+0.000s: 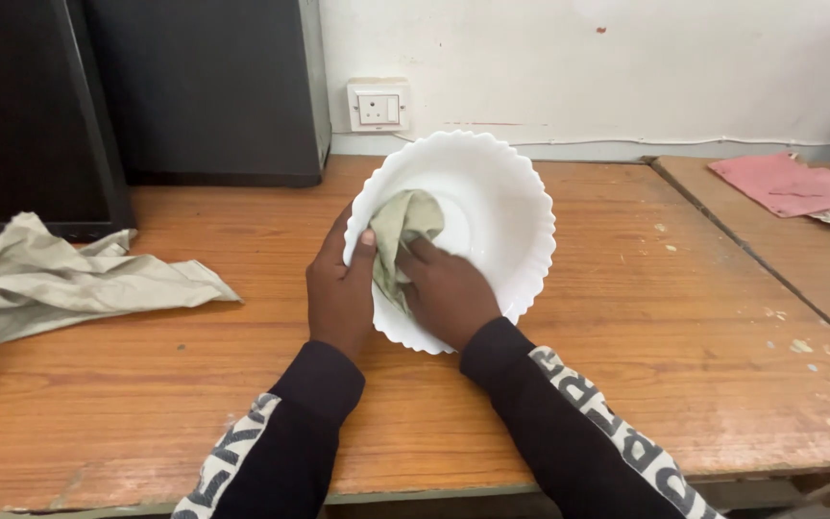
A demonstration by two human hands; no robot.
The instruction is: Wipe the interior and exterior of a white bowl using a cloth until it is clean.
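A white bowl with a wavy rim [492,207] is tipped up on its edge on the wooden surface [626,365], its open side facing the person. The left hand [338,293] grips the bowl's left rim, thumb curled over the edge. The right hand [446,293] is closed on a small green-grey cloth [401,231] and presses it against the inside of the bowl, near the left side. The wiping looks partly done — the cloth touches only one side, and the inside already looks clean and white, though I cannot tell about the back. A bigger crumpled cloth [60,279] lies well apart on the left, and a pink cloth [785,183] lies far right — both untouched
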